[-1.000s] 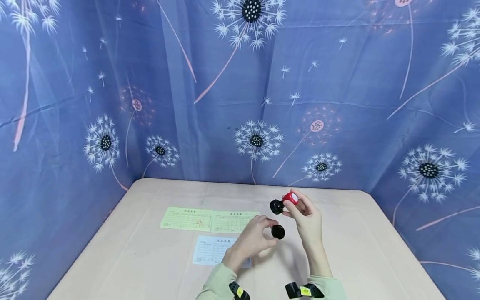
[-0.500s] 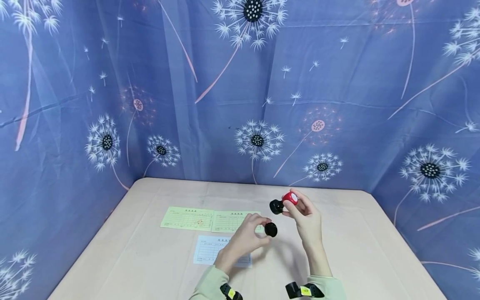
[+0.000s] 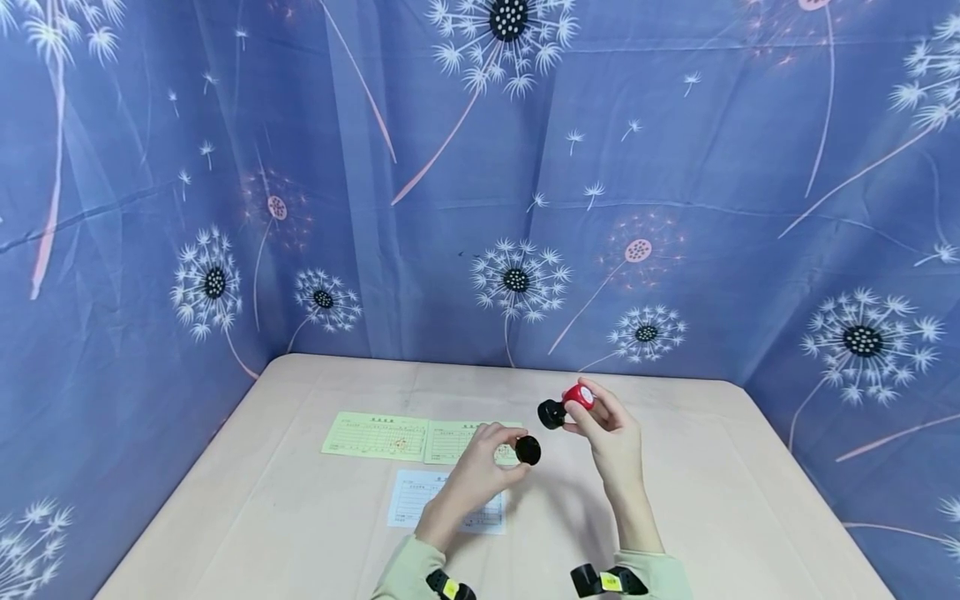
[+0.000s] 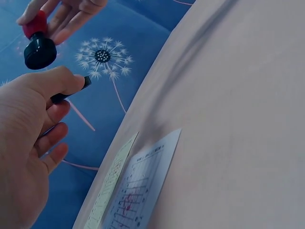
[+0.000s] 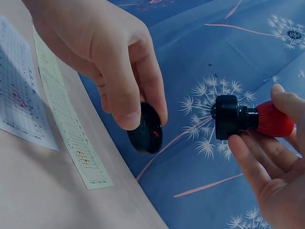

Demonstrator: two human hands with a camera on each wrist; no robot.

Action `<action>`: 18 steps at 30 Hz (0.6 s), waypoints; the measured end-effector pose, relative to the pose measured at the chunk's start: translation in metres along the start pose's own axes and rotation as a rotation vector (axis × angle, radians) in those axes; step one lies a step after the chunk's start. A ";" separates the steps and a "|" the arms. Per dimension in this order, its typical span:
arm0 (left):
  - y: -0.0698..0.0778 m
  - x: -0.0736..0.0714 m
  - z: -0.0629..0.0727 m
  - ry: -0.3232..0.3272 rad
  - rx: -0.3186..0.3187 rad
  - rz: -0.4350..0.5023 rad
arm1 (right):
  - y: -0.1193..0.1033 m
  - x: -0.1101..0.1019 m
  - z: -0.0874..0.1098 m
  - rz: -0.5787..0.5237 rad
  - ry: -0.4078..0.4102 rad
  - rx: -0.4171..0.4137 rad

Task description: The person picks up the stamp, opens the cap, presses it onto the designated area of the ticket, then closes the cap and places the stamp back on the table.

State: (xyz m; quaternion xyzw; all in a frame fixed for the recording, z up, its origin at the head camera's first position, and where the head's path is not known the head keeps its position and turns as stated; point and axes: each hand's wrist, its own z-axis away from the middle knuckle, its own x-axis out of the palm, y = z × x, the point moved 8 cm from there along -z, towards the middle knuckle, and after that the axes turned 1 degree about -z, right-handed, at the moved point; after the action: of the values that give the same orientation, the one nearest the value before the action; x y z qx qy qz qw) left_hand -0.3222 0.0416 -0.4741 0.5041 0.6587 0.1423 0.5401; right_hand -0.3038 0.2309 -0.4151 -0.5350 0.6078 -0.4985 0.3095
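Between the thumb and fingers of my left hand [image 3: 474,473] I pinch a round black cap [image 3: 528,450], held above the table. Red marks show on the cap's near face [image 5: 156,134] in the right wrist view. My right hand [image 3: 618,442] grips a stamp by its red bulb handle [image 3: 578,395]. The stamp's black round base [image 3: 551,414] points left, apart from the cap. Two green printed slips [image 3: 372,436] lie side by side behind my left hand, with red stamp marks on them. Nearer, a bluish-white slip [image 3: 412,498] is partly covered by the left hand and forearm.
A pale cloth-covered table [image 3: 300,533] lies under both hands. A blue curtain [image 3: 420,283] with dandelion prints rises along its back and sides. Black straps with yellow labels sit on both wrists, over light green sleeves.
My left hand has moved left with the black cap, widening its gap from the stamp and uncovering more of the right green slip. The right hand has stayed nearly still with the stamp.
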 end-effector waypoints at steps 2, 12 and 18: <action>-0.001 -0.003 0.001 0.018 0.006 0.000 | 0.000 0.000 0.000 0.003 -0.001 -0.001; -0.012 -0.008 0.004 0.024 -0.031 0.029 | -0.001 0.000 -0.001 0.001 0.000 -0.002; -0.019 -0.015 0.005 0.047 -0.055 0.060 | -0.001 0.002 0.001 0.020 -0.007 -0.005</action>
State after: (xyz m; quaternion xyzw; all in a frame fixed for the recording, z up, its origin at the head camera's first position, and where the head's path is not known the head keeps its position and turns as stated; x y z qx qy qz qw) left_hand -0.3287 0.0186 -0.4814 0.5049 0.6518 0.1883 0.5337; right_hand -0.3036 0.2288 -0.4144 -0.5314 0.6133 -0.4918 0.3156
